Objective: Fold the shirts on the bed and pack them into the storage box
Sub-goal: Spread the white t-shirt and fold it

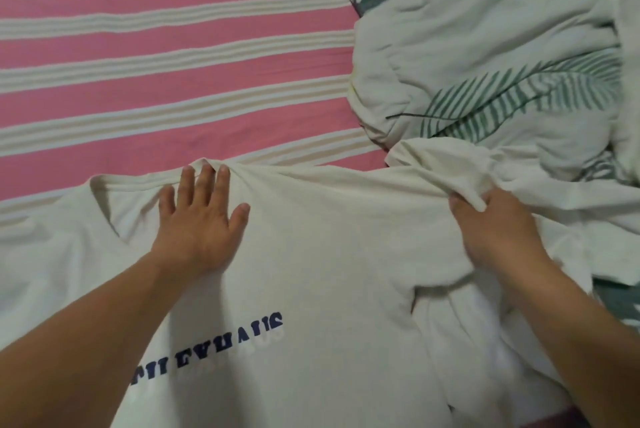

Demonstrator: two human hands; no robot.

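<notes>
Right now a white shirt (329,254) w/ dark blue lettering lies spread on the bed (156,56), near edge, collar toward the pink-striped sheet. Left hand (199,219) rests flat on it just below the collar, fingers straight & spread. Right hand (491,230) grips a bunched fold of the shirt's cloth at the right side, beside a rumpled leaf-print quilt (502,81).

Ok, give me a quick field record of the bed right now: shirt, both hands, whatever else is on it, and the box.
shirt: white shirt spread on the bed, dark lettering, right side bunched
left hand: left hand flat on the shirt beside the collar
right hand: right hand grips a fold of shirt fabric
sheet: pink striped sheet
other: leaf-print quilt at right
storage box: not in view
</notes>
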